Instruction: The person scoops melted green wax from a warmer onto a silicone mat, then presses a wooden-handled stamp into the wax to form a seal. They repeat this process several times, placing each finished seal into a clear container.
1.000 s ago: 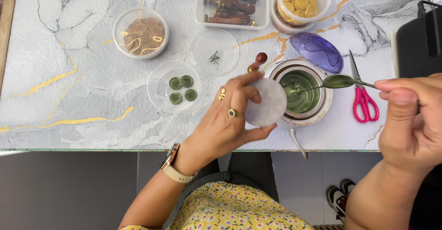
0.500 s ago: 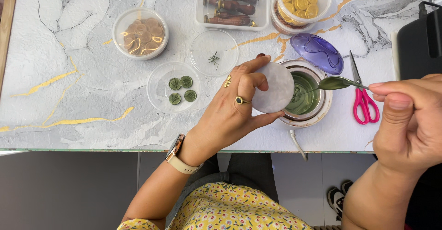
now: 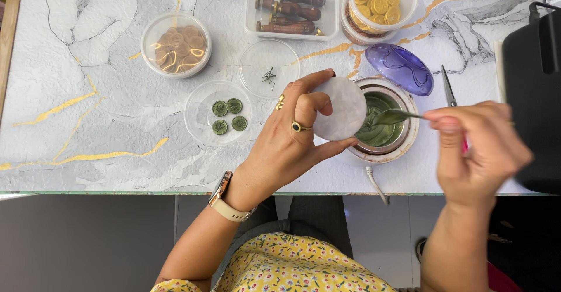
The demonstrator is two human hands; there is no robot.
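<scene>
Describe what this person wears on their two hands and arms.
The left hand wears two gold-coloured rings, one with a dark stone, and on the wrist a watch with a cream strap. Both forearms are bare, with no sleeves in view. The right hand is blurred; no ring or band shows on it.

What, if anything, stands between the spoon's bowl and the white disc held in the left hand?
Nothing visible does. The spoon, held by the right hand, hangs over the pot of green wax, its bowl close beside the edge of the white disc that the left hand holds over the pot's near rim.
</scene>
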